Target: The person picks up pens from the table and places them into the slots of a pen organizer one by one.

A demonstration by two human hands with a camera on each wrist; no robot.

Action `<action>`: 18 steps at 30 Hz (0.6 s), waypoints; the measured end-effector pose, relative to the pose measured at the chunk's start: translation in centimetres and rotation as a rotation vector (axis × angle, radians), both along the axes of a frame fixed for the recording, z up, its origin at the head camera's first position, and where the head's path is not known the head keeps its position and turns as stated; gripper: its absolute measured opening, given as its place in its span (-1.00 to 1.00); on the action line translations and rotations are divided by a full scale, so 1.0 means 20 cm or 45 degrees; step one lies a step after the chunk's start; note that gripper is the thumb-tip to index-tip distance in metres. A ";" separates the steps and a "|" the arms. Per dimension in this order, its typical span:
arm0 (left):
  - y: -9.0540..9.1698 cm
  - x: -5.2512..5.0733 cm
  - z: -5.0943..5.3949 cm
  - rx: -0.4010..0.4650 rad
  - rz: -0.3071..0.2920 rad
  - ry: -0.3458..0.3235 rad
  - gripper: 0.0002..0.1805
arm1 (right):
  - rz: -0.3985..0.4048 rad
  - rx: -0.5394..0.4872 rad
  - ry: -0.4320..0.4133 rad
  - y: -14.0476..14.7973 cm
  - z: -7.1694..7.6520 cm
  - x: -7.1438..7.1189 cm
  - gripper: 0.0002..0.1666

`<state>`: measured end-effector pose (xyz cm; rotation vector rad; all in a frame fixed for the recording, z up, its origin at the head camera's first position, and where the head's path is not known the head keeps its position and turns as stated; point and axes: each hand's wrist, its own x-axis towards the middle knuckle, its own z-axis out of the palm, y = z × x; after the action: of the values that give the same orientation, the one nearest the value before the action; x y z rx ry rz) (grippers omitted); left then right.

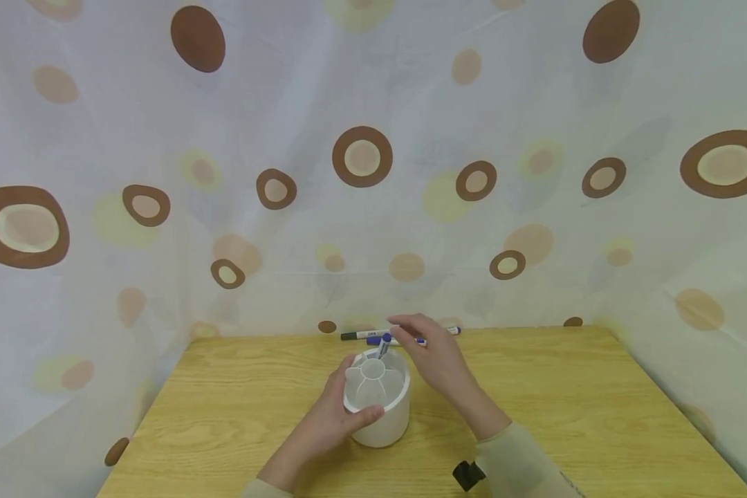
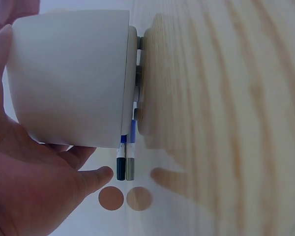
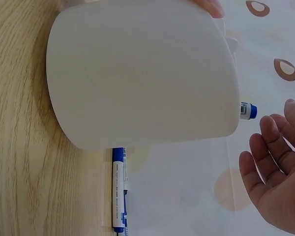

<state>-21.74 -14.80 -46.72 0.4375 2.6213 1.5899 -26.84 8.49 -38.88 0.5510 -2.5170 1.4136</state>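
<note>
A white round pen holder [image 1: 381,427] with inner dividers stands on the wooden table. My left hand [image 1: 328,420] grips its side, thumb across the front rim and fingers round the far left. One whiteboard marker with a blue end [image 1: 384,344] leans in a rear compartment, its top poking above the rim. Just right of that end is my right hand [image 1: 438,360], fingers loosely bent and holding nothing; the right wrist view shows a small gap between the fingertips and the marker [image 3: 249,111]. Behind the holder lie a black-capped marker [image 1: 364,335] and a blue-capped marker [image 1: 373,341].
The wooden table [image 1: 236,415] meets a patterned sheet [image 1: 299,297] at its back edge, and the sheet also hangs at both sides. A small black object [image 1: 467,476] sits by the right sleeve. Both lying markers run along the table's back edge.
</note>
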 end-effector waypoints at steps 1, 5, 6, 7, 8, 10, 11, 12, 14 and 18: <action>0.00 0.00 0.00 -0.004 0.000 -0.003 0.27 | -0.009 0.011 -0.004 0.00 0.00 -0.01 -0.60; 0.00 0.00 0.00 -0.008 0.002 -0.014 0.28 | -0.034 0.041 0.001 0.02 -0.02 -0.03 -0.57; 0.00 0.00 0.00 -0.005 0.003 -0.017 0.28 | -0.037 0.045 0.003 0.03 -0.03 -0.04 -0.56; 0.00 0.00 0.00 -0.004 0.003 -0.019 0.28 | -0.037 0.048 0.003 0.04 -0.03 -0.04 -0.55; 0.00 0.00 0.00 -0.004 0.003 -0.019 0.27 | -0.039 0.052 0.001 0.05 -0.04 -0.05 -0.54; 0.00 0.00 0.00 -0.003 0.005 -0.023 0.27 | -0.048 0.057 -0.004 0.07 -0.06 -0.07 -0.53; 0.00 0.00 0.00 -0.002 0.006 -0.024 0.27 | -0.053 0.060 -0.008 0.08 -0.07 -0.09 -0.53; 0.00 0.00 0.00 -0.002 0.008 -0.026 0.28 | -0.057 0.067 -0.006 0.10 -0.09 -0.10 -0.54; 0.00 0.00 0.00 -0.005 0.010 -0.024 0.28 | -0.069 0.081 -0.018 0.12 -0.11 -0.13 -0.54; 0.01 0.00 0.00 -0.005 0.014 -0.017 0.29 | -0.087 0.102 -0.045 0.16 -0.17 -0.19 -0.53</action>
<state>-21.75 -14.69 -46.74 0.4121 2.6212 1.5846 -30.54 11.78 -42.19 0.4529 -2.6031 1.3152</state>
